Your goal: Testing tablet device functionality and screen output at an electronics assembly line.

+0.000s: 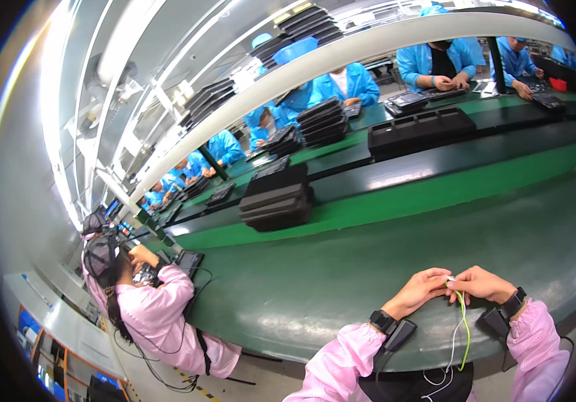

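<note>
Over the near edge of the green table (341, 281), my left hand (419, 292) and my right hand (481, 284) meet fingertip to fingertip. Both are closed in a pinch on one end of a thin yellow-green and white cable (467, 338). A small white piece shows between the fingertips; its exact shape is hidden. The cable's loose strands hang down past the table edge, and a white strand curls below it. A black strap with a box-shaped device (400, 333) is on my left wrist, and a similar black device (495, 321) is on my right.
Beyond the table runs a dark conveyor with a green side, bearing stacked black trays (278, 201) and a long black tray (422, 132). Several blue-clad people work across it. A person in pink (157, 301) sits at the left. A white frame bar (341, 57) crosses above.
</note>
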{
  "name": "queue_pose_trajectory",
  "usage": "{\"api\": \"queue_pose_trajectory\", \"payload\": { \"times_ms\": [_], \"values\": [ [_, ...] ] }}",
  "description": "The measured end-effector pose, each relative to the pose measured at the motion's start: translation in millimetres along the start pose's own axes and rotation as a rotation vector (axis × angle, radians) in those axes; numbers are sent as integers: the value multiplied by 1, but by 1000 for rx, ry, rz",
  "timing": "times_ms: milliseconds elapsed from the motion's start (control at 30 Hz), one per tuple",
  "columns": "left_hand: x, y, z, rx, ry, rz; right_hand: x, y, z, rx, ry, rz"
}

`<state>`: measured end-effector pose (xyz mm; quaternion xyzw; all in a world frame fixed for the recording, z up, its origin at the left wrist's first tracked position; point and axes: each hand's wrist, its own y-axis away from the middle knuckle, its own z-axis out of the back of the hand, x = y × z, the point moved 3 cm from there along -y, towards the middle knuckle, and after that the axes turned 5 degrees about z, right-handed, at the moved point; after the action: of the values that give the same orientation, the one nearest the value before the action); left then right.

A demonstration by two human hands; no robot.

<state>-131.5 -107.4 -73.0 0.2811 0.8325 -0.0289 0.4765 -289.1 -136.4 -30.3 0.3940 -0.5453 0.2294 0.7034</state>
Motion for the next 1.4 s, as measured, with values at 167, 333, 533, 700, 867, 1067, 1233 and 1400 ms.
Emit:
{"api": "queue_pose_trajectory", "payload": {
  "times_ms": [167, 333, 533, 700, 867, 1067, 1233, 1400],
  "values": [
    [0, -2, 0, 2, 9, -6, -4, -1, 2, 10, -22, 11],
    [0, -2, 0, -27, 1, 11, -7, -4, 4, 27, -19, 30],
    [-1, -1, -1, -44, -11, 8, -11, -5, 5, 32, -15, 19],
    [-1, -3, -1, -31, 2, 11, -13, -5, 5, 21, -25, -2],
    [-1, -3, 0, -43, -12, 12, -12, -6, 6, 43, -24, 29],
    [-1, -3, 0, -43, -14, 5, -11, -5, 5, 30, -32, 36],
    [-1, -4, 1, -28, -12, -1, -9, -4, 5, 41, -12, 31],
    [0, -3, 0, -20, 0, 7, -10, -3, 4, 24, -1, -7]
  ]
}}
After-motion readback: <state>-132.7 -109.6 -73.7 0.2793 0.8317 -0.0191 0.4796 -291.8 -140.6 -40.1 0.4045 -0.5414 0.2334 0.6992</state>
